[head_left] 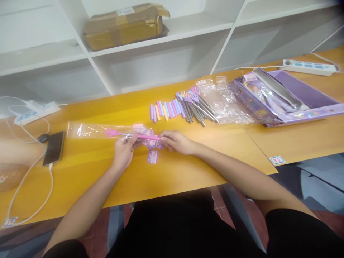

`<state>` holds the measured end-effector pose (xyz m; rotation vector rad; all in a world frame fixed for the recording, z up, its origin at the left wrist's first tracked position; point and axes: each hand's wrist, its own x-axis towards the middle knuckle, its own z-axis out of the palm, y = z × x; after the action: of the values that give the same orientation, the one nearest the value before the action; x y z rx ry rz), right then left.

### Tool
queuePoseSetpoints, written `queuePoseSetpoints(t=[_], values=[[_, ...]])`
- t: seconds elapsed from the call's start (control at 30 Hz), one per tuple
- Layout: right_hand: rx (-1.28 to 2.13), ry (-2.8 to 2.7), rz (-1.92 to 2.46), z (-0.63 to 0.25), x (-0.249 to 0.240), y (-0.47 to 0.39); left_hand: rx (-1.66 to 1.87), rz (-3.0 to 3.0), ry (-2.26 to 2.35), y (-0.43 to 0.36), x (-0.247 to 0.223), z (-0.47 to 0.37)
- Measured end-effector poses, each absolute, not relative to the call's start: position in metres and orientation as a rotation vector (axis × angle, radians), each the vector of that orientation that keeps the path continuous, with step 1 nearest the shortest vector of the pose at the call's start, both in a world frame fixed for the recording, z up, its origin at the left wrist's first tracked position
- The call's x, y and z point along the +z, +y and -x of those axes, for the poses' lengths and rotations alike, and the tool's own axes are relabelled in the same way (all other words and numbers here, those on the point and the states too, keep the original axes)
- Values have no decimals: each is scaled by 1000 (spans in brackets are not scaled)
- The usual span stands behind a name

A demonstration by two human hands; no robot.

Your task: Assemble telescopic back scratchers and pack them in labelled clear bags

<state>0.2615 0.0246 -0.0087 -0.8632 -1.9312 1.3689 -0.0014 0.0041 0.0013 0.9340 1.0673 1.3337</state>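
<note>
A pink-handled stick (148,137) with a pink hand-shaped tip lies level between my hands. My left hand (125,150) is closed round its metal middle, and my right hand (176,142) pinches the end of the pink handle. Beneath the stick are small purple printed cards (152,156) and a clear plastic bag (86,130). Behind them, a row of pastel handle tubes (168,109) lies beside a pile of metal rods (197,107) with coloured hand-shaped tips.
Clear bags (219,98) and an open purple box (303,89) sit at the right. At the left are a phone (54,148), cables and a power strip (36,111). A taped carton (123,27) rests on the shelf behind.
</note>
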Motion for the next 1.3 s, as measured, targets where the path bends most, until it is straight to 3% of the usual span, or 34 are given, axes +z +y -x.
queuePoseSetpoints(t=[0.3,0.73,1.3], values=[[1069,-2071,888,-252,-18,25,1110,-980,1005,-14,-21,-16],[1101,-2169,727,-263,-21,26,1108,-941,984,-9,-10,-13],[658,-2315,791,-257,-29,21,730,-1083,1010,-17,-26,-13]])
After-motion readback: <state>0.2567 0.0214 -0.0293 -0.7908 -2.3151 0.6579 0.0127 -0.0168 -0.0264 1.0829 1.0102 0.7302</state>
